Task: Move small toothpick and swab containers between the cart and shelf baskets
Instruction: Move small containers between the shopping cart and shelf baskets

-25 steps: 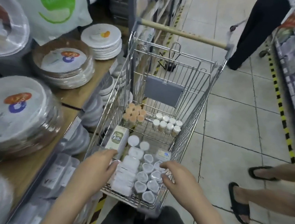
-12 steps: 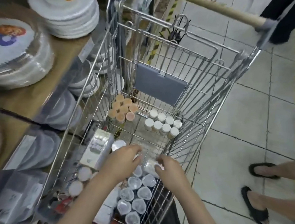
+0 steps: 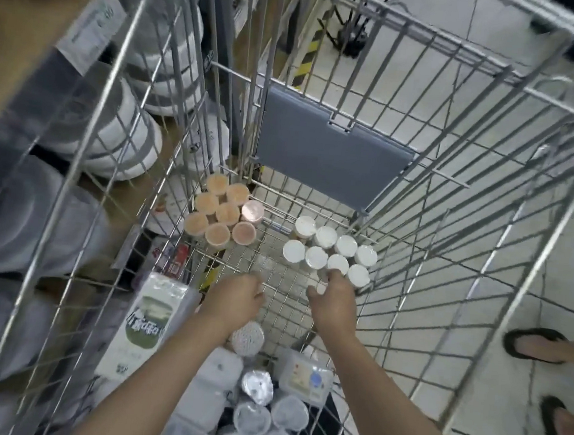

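Both my hands reach down into the wire cart [image 3: 453, 182]. My left hand [image 3: 238, 297] has its fingers curled round a small clear container [image 3: 264, 265], which is blurred, just above the cart floor. My right hand [image 3: 332, 298] pinches a small white-lidded container [image 3: 317, 288] next to the group of white-lidded containers [image 3: 324, 251] at the far right of the floor. A cluster of orange-lidded containers [image 3: 222, 212] stands at the far left. Clear heart-shaped tubs [image 3: 263, 411] lie under my forearms at the near end.
A boxed pack with a green label [image 3: 148, 323], a round swab tub [image 3: 247, 337] and a clear flat box [image 3: 307, 380] also lie in the cart. Shelves with stacked white plates [image 3: 130, 136] flank the left. A person's sandalled feet [image 3: 540, 343] stand at the right.
I have leaned further over the cart. Both hands moved forward from the near-end tubs to the middle of the cart floor, the right one up to the white-lidded group.
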`<state>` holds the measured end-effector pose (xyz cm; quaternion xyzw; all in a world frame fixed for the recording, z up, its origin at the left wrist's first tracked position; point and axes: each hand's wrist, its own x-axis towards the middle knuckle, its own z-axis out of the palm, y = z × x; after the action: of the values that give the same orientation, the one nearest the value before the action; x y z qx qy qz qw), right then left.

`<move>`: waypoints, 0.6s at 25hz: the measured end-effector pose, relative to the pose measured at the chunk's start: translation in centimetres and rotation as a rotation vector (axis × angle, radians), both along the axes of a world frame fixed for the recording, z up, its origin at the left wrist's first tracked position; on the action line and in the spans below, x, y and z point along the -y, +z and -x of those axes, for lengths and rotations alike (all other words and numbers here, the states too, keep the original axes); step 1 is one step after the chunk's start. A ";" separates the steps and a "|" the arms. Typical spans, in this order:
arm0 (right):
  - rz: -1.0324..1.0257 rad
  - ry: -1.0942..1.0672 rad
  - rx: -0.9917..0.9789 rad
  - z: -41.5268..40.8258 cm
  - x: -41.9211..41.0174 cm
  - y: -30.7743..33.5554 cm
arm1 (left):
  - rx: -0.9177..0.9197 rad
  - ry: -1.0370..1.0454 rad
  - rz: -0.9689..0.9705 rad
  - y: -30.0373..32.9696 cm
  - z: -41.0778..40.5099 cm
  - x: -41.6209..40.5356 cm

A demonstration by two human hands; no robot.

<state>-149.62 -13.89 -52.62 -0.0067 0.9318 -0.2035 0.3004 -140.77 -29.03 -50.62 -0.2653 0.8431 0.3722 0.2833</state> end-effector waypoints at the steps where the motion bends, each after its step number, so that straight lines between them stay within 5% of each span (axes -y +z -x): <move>1: -0.045 0.044 -0.078 0.6 0.4 -0.8 | -0.011 -0.005 -0.003 -1.0 1.0 0.1; 8: -0.160 0.219 -0.356 2.7 0.6 -6.3 | -0.183 0.016 0.036 -6.1 6.3 -0.4; 15: -0.196 0.171 -0.473 2.7 1.2 -8.7 | -0.274 -0.081 0.124 -9.2 7.9 -1.1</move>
<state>-152.36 -15.13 -61.30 -0.1033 0.9875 -0.0788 0.0897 -148.71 -27.93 -59.82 -0.1951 0.9052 0.3404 0.1635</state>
